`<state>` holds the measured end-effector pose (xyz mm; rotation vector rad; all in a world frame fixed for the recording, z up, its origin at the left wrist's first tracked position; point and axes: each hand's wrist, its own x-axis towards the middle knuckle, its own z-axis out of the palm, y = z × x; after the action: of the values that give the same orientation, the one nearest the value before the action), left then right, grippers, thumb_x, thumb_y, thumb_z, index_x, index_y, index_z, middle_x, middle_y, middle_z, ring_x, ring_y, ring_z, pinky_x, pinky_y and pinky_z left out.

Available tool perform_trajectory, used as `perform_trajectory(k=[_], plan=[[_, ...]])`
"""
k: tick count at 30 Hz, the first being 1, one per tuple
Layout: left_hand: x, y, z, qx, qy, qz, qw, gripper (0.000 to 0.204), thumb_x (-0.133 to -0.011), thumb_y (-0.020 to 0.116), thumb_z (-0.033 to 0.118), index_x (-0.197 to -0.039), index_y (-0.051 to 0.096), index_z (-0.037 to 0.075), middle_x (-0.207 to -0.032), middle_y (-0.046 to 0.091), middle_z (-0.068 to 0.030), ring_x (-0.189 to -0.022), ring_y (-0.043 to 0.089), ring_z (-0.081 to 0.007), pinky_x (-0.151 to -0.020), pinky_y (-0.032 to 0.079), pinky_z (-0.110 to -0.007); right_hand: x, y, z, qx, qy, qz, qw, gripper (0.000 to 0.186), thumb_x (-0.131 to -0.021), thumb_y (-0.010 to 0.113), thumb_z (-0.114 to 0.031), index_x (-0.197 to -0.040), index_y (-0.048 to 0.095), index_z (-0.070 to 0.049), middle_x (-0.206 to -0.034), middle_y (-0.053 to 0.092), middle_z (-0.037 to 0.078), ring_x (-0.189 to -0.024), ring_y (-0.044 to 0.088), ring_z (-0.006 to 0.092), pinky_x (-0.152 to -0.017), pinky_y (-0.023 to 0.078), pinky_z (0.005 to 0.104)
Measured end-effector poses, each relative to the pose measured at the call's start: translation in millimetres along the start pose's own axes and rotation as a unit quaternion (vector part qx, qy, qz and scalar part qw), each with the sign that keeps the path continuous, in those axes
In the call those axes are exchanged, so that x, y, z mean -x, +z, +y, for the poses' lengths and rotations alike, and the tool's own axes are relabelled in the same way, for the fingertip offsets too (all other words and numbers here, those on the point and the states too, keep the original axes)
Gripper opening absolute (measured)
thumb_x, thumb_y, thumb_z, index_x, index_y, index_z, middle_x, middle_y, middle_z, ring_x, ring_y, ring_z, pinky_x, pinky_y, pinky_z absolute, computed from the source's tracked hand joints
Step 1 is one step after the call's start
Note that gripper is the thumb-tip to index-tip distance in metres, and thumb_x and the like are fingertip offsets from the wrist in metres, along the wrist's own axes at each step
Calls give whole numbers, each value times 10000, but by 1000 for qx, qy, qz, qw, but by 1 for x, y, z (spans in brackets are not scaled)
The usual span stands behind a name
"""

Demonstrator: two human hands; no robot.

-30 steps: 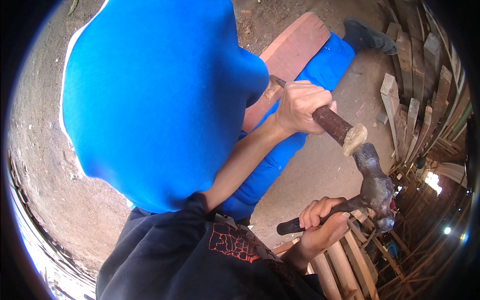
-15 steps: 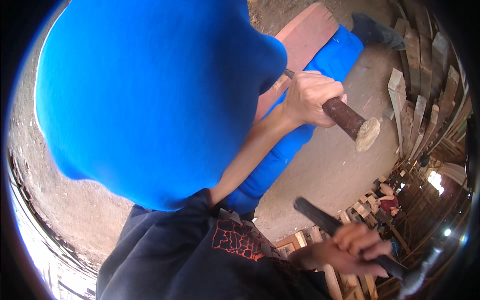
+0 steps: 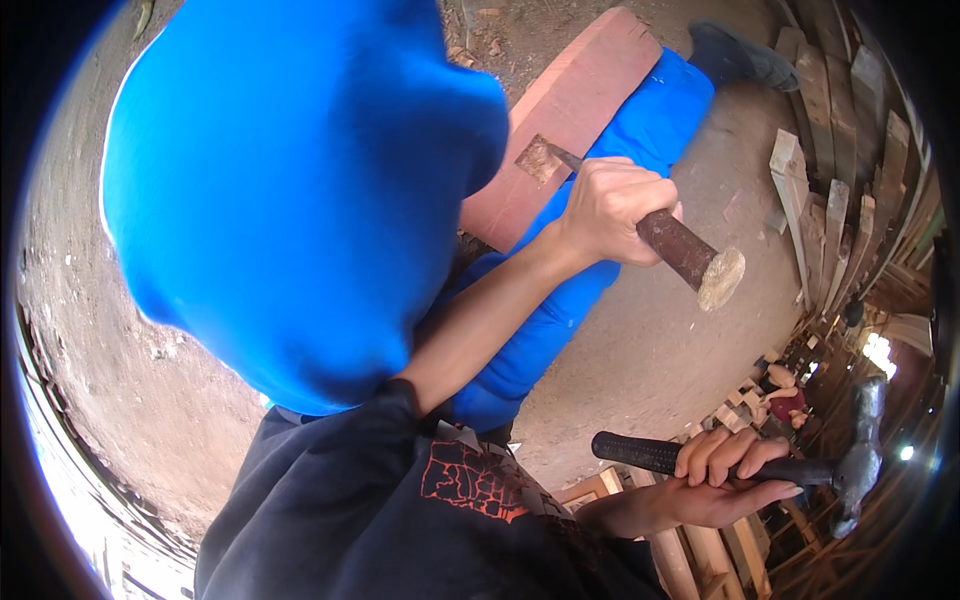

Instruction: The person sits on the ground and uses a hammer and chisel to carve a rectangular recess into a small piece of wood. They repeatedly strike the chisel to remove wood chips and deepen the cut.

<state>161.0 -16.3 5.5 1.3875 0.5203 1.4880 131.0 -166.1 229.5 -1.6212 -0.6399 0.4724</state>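
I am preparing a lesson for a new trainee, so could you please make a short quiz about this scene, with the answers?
1. Fill in: The black-handled metal hammer is held in the ____ hand.
2. Choose: The brown-handled metal chisel reaches to:
A) the piled boards
B) the rough, squarish cut in the reddish wooden plank
C) the black shirt
3. True or false: The hammer's head touches the chisel's pale, round end.

Key:
1. Right: the right hand holds it.
2. B.
3. False: a gap separates them.
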Motion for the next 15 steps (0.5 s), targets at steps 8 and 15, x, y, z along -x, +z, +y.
perform_trajectory(k=[8,15], plan=[[9,1,22,70,-48,-173,981,210,-528,709,116,-655,545,80,-568,540,-94,-539,572,-332,-481,424,-429,9,9,53,63,140,32,988,489,-1041,425,-499,-864,403,-44,-576,328,2,-404,304,70,-338,294,229],[6,-4,30,50,-97,-335,936,205,-553,719,134,-653,556,60,-560,550,-126,-546,571,-372,-488,420,-456,13,-5,79,40,150,36,987,417,-1083,347,-407,-864,394,-55,-581,330,-8,-385,290,52,-323,276,203]])
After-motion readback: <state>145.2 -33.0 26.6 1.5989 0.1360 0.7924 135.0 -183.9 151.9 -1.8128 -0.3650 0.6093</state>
